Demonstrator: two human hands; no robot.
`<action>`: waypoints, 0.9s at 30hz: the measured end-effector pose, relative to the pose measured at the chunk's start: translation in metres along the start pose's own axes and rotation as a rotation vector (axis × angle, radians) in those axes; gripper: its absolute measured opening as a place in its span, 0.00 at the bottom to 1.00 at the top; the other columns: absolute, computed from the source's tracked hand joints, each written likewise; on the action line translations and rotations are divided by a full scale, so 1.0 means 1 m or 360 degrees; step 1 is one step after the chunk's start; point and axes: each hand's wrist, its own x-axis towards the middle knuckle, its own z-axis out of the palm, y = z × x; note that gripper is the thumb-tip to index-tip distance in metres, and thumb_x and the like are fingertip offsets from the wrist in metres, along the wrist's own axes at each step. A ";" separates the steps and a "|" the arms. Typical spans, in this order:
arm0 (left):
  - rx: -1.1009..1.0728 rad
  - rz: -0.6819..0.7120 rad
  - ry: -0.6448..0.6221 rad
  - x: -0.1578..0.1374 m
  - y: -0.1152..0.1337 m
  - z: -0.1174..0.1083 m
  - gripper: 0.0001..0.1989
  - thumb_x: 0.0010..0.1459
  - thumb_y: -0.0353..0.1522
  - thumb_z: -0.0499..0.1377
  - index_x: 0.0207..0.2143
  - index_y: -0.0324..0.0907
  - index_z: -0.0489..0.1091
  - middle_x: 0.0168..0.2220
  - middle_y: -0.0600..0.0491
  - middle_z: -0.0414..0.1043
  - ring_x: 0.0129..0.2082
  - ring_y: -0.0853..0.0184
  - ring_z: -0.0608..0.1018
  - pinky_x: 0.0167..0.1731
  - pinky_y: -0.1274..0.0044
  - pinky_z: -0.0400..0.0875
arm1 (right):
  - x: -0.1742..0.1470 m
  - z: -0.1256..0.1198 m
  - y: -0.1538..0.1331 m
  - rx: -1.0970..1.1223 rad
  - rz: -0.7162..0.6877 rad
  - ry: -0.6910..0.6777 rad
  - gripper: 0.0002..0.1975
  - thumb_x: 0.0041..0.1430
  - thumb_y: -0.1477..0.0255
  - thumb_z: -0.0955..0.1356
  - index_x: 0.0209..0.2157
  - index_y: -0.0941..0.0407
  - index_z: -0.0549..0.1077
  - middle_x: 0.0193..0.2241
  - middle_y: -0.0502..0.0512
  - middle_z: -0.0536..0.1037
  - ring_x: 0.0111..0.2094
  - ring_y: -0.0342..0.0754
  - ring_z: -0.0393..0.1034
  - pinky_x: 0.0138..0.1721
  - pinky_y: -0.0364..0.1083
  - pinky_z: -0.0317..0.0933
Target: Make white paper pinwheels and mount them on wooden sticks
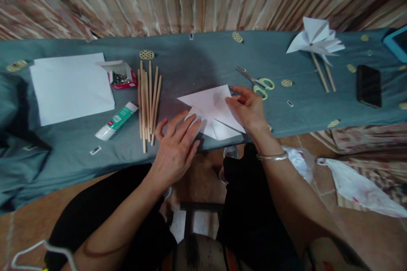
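Note:
A square of white paper (206,103) with slits cut in from its corners lies near the table's front edge. My left hand (176,146) rests over its lower left part, palm down, with fingers spread. At the right side of the paper my right hand (251,108) pinches its edge between thumb and fingers. Just beyond that hand lie scissors (259,84) with light green handles, their blades slightly apart. Several wooden sticks (148,101) lie side by side to the left of my left hand.
On the left are a stack of white paper (71,87), an opened red box (122,78) of small metal pieces and a green-and-white glue tube (117,121). Paper pinwheels (314,40) on sticks, a black phone (369,86) and a blue-edged device (396,44) lie on the right.

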 end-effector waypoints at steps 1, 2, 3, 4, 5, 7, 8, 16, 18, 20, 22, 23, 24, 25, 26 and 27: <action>0.0006 0.0006 0.0031 -0.001 0.000 -0.001 0.25 0.64 0.32 0.54 0.63 0.47 0.58 0.59 0.45 0.69 0.63 0.54 0.65 0.59 0.56 0.51 | -0.003 -0.002 0.003 0.0102 0.0040 0.0049 0.17 0.51 0.71 0.69 0.44 0.56 0.73 0.26 0.50 0.79 0.24 0.44 0.71 0.28 0.46 0.67; 0.0017 0.0018 0.0051 -0.001 0.000 -0.002 0.26 0.63 0.31 0.55 0.63 0.47 0.57 0.60 0.45 0.68 0.63 0.54 0.64 0.60 0.56 0.51 | -0.007 -0.003 0.006 0.0185 0.0073 0.0094 0.16 0.51 0.70 0.69 0.44 0.56 0.73 0.26 0.50 0.79 0.24 0.44 0.71 0.27 0.46 0.66; 0.0031 0.0040 0.0053 -0.002 0.002 -0.003 0.26 0.62 0.30 0.55 0.62 0.47 0.58 0.60 0.45 0.68 0.64 0.54 0.64 0.60 0.56 0.50 | -0.011 -0.005 0.006 0.0244 0.0093 0.0135 0.16 0.50 0.70 0.69 0.43 0.56 0.73 0.26 0.50 0.79 0.24 0.44 0.71 0.27 0.45 0.66; 0.0043 0.0071 0.0037 -0.002 0.004 -0.002 0.25 0.62 0.29 0.56 0.61 0.47 0.60 0.60 0.46 0.68 0.64 0.55 0.64 0.61 0.56 0.50 | -0.017 -0.007 0.006 0.0270 0.0095 0.0168 0.16 0.50 0.69 0.69 0.43 0.56 0.72 0.27 0.50 0.79 0.24 0.44 0.71 0.27 0.45 0.66; 0.0052 0.0109 0.0010 -0.003 0.007 -0.002 0.24 0.61 0.29 0.56 0.60 0.48 0.62 0.60 0.46 0.68 0.63 0.55 0.64 0.62 0.57 0.49 | -0.024 -0.009 0.004 0.0254 0.0081 0.0195 0.17 0.50 0.69 0.69 0.44 0.56 0.72 0.27 0.50 0.79 0.24 0.44 0.72 0.28 0.45 0.67; 0.0063 0.0185 -0.0057 -0.004 0.013 0.002 0.21 0.61 0.27 0.55 0.56 0.48 0.65 0.59 0.48 0.69 0.63 0.57 0.65 0.62 0.57 0.49 | -0.039 -0.014 -0.002 0.0107 0.0014 0.0192 0.21 0.52 0.69 0.70 0.49 0.56 0.71 0.27 0.50 0.80 0.25 0.44 0.72 0.28 0.45 0.67; 0.0070 0.0217 -0.0081 -0.005 0.016 0.004 0.19 0.62 0.27 0.55 0.54 0.48 0.67 0.59 0.49 0.70 0.62 0.58 0.66 0.62 0.58 0.49 | -0.047 -0.017 -0.006 -0.0017 -0.0037 0.0162 0.23 0.53 0.69 0.69 0.52 0.56 0.69 0.27 0.50 0.79 0.24 0.44 0.71 0.28 0.45 0.67; 0.0093 0.0244 -0.0064 -0.005 0.020 0.013 0.17 0.64 0.28 0.53 0.54 0.49 0.66 0.58 0.53 0.71 0.62 0.60 0.66 0.63 0.58 0.49 | -0.080 -0.037 -0.020 -0.0406 -0.0309 -0.0218 0.15 0.62 0.73 0.62 0.45 0.53 0.77 0.31 0.51 0.80 0.28 0.45 0.72 0.33 0.47 0.69; 0.0094 0.0182 -0.0036 -0.002 0.015 0.009 0.19 0.64 0.28 0.53 0.56 0.49 0.64 0.58 0.52 0.71 0.62 0.59 0.66 0.63 0.56 0.49 | -0.084 -0.034 -0.022 -0.0486 -0.0443 -0.0294 0.15 0.60 0.75 0.64 0.46 0.54 0.76 0.35 0.52 0.80 0.31 0.46 0.73 0.36 0.47 0.69; 0.0101 0.0115 0.0005 0.000 0.007 0.004 0.20 0.63 0.28 0.53 0.56 0.50 0.63 0.59 0.52 0.70 0.63 0.57 0.65 0.62 0.55 0.48 | -0.090 -0.028 -0.025 -0.0592 -0.0620 -0.0347 0.16 0.59 0.76 0.65 0.48 0.56 0.75 0.35 0.54 0.80 0.32 0.47 0.73 0.38 0.48 0.69; 0.0093 0.0063 0.0048 0.002 0.000 0.000 0.20 0.63 0.28 0.53 0.56 0.51 0.63 0.59 0.53 0.70 0.64 0.56 0.64 0.62 0.54 0.47 | -0.097 -0.021 -0.029 -0.0739 -0.0792 -0.0383 0.16 0.60 0.75 0.65 0.50 0.57 0.74 0.32 0.54 0.80 0.33 0.48 0.73 0.38 0.48 0.69; 0.0092 0.0053 0.0074 0.002 -0.003 -0.001 0.21 0.62 0.27 0.53 0.56 0.51 0.63 0.58 0.53 0.70 0.64 0.55 0.64 0.62 0.53 0.47 | -0.100 -0.019 -0.030 -0.0832 -0.0865 -0.0393 0.16 0.61 0.74 0.64 0.50 0.58 0.74 0.31 0.54 0.80 0.33 0.49 0.73 0.37 0.48 0.69; 0.0090 0.0047 0.0092 0.001 -0.004 -0.002 0.21 0.62 0.27 0.54 0.56 0.51 0.63 0.58 0.53 0.71 0.64 0.55 0.64 0.62 0.53 0.48 | -0.104 -0.017 -0.032 -0.0931 -0.0930 -0.0397 0.16 0.62 0.73 0.64 0.50 0.58 0.74 0.29 0.54 0.80 0.32 0.50 0.72 0.36 0.48 0.68; 0.0087 0.0049 0.0100 0.000 -0.005 -0.002 0.21 0.61 0.27 0.54 0.56 0.51 0.63 0.57 0.53 0.72 0.63 0.56 0.65 0.62 0.53 0.48 | -0.106 -0.016 -0.033 -0.1028 -0.0984 -0.0403 0.15 0.63 0.73 0.64 0.50 0.59 0.73 0.28 0.54 0.80 0.32 0.50 0.72 0.35 0.47 0.67; 0.0080 0.0051 0.0090 -0.001 -0.004 -0.002 0.22 0.61 0.26 0.54 0.56 0.51 0.63 0.56 0.52 0.72 0.63 0.56 0.66 0.62 0.53 0.49 | -0.108 -0.016 -0.034 -0.1116 -0.1028 -0.0413 0.15 0.64 0.72 0.64 0.51 0.59 0.73 0.27 0.54 0.79 0.31 0.49 0.71 0.34 0.47 0.66; 0.0067 0.0057 0.0073 -0.003 -0.003 -0.001 0.22 0.61 0.26 0.54 0.56 0.51 0.63 0.55 0.53 0.73 0.62 0.56 0.66 0.62 0.54 0.49 | -0.110 -0.018 -0.034 -0.1188 -0.1067 -0.0425 0.15 0.64 0.72 0.64 0.50 0.59 0.73 0.26 0.53 0.79 0.30 0.49 0.71 0.33 0.46 0.65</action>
